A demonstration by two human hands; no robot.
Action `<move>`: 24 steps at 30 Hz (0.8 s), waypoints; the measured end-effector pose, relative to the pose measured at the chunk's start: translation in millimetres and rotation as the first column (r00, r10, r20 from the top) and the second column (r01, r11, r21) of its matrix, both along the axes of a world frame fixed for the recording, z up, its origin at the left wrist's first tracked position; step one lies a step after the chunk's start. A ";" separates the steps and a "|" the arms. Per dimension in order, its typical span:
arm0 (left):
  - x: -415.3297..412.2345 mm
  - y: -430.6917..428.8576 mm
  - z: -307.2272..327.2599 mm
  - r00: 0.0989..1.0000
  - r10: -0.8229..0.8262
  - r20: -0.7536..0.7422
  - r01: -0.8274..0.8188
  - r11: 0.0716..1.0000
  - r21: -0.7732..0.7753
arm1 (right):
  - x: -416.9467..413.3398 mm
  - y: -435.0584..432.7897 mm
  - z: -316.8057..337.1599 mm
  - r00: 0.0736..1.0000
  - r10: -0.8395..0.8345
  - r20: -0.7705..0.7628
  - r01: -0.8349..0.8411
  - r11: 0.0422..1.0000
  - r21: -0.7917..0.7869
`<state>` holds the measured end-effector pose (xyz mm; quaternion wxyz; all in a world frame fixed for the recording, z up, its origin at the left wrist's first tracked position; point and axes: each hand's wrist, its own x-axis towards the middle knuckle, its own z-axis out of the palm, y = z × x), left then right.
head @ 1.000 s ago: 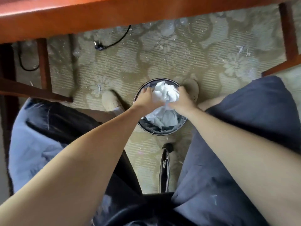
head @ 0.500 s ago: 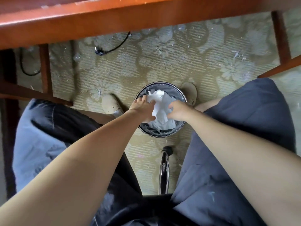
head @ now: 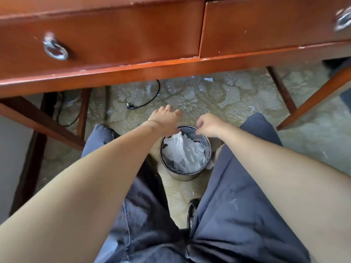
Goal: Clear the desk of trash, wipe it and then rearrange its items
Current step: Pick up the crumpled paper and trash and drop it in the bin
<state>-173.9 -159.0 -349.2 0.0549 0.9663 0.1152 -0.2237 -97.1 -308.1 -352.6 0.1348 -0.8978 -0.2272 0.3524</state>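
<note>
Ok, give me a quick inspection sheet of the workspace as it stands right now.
Surface: desk top out of view; only the front of the desk with two drawer fronts shows.
Job's things: crumpled white paper lies inside the round metal bin, which stands on the floor between the person's knees.
Clutter: small pale scraps scattered over the patterned carpet.
Hands: left hand and right hand are above the bin's far rim, both holding nothing.
Cables: black cable with a plug end on the carpet under the desk; second cable by the left desk legs.
Surroundings: nothing seen beyond desk legs and carpet.
</note>
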 end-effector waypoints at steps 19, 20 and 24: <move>34.4 -41.1 235.5 0.866 -0.220 0.450 0.163 0.973 0.163 | 27.3 -68.0 220.4 0.842 -0.256 0.474 0.096 0.937 0.336; 42.3 -41.7 244.5 0.860 -0.223 0.459 0.165 0.973 0.164 | 34.0 -68.7 229.4 0.833 -0.269 0.482 0.102 0.933 0.345; 76.7 -40.3 274.8 0.837 -0.230 0.496 0.176 0.972 0.155 | 66.4 -65.3 258.6 0.804 -0.303 0.511 0.126 0.928 0.352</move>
